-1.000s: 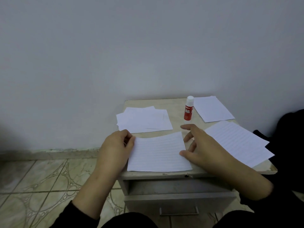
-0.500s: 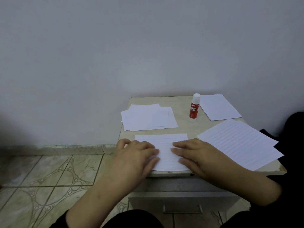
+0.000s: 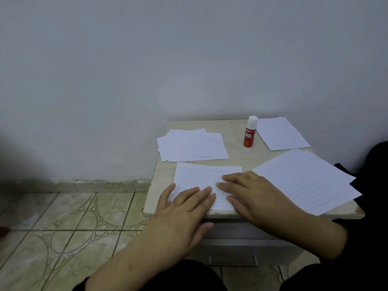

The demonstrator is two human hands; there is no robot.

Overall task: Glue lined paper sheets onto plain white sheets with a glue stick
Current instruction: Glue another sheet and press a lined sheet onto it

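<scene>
Presently, I see a pale wall [image 3: 189,59] filling the upper view, with a patterned tile floor [image 3: 63,223] at the lower left. The worktop [image 3: 233,131], a small beige cabinet top, stands against the wall; a drawer front with a metal handle [image 3: 233,261] shows below its front edge.

On the worktop, I note a pile of lined sheets [image 3: 306,179] near the right edge, overhanging the front right corner slightly. A loose pile of plain white sheets [image 3: 191,148] lies toward the back left corner. A further white sheet [image 3: 281,133] lies at the back right corner.

The lined sheet [image 3: 201,175] being worked sits at the front edge, left of centre, its far edge just short of the plain pile. Whether a plain sheet lies under it, I cannot tell.

My left hand [image 3: 184,206] rests flat on the sheet's near left part, fingers straight and slightly spread, gripping nothing. My right hand [image 3: 249,192] lies flat on its right part, fingers extended toward the left and pressed on the paper, likewise gripping nothing. The fingertips of both hands are close together.

The glue stick [image 3: 249,133], red body and white cap on, stands upright near the back edge, just beside the back right sheet and well apart from both hands.
</scene>
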